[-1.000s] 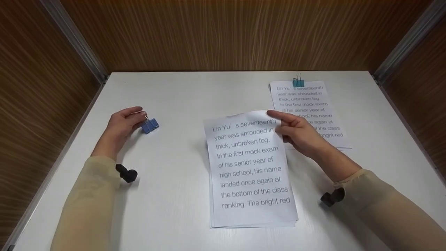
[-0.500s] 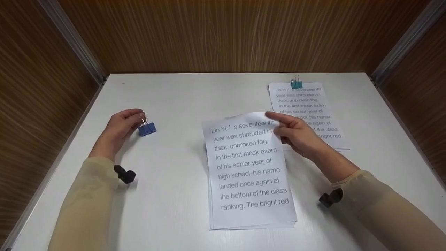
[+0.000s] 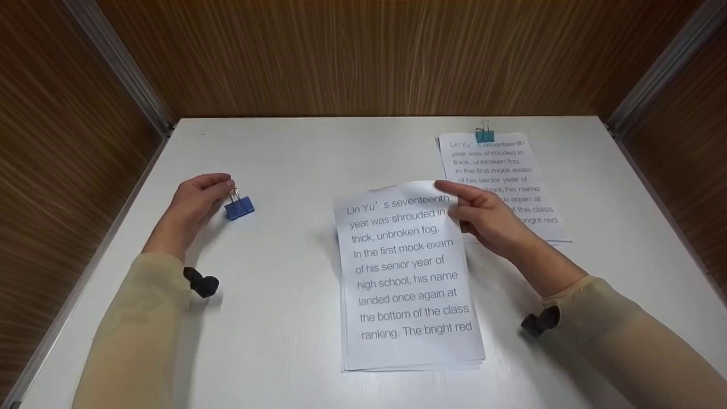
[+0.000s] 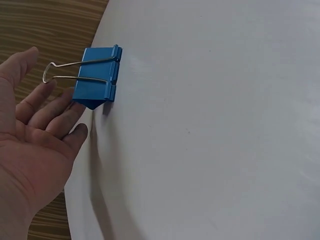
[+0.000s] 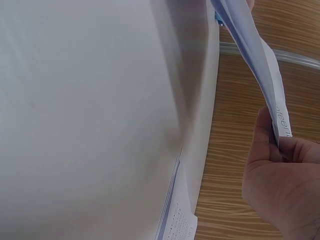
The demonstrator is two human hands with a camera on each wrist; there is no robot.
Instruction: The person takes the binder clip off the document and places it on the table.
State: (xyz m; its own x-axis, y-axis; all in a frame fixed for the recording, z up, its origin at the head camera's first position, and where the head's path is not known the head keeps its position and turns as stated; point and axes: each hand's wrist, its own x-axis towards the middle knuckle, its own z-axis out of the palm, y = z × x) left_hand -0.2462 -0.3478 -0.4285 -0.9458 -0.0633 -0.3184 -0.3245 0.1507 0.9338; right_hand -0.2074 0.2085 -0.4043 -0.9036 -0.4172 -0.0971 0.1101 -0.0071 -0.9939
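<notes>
At the left of the table, a blue binder clip (image 3: 239,208) stands with its wire handles towards my left hand (image 3: 196,196). In the left wrist view the thumb (image 4: 20,65) is spread apart from the clip's wire loop, and a fingertip lies beside the loop; I cannot tell whether they touch. My right hand (image 3: 488,218) pinches the upper right edge of a stack of printed paper sheets (image 3: 406,284), thumb in front and the other fingers partly hidden behind. The stack's top is raised off the table, as the right wrist view shows, and its lower edges are slightly fanned.
Behind the right hand lies another printed stack (image 3: 488,156), held at its top by a teal binder clip (image 3: 485,135). The white table (image 3: 272,318) is enclosed by wood-grain panels (image 3: 375,57) at the back and sides.
The blue binder clip has turned from a tilted pose to a more upright one, and the left hand has shifted slightly left. The right hand keeps its pinch on the sheets.
</notes>
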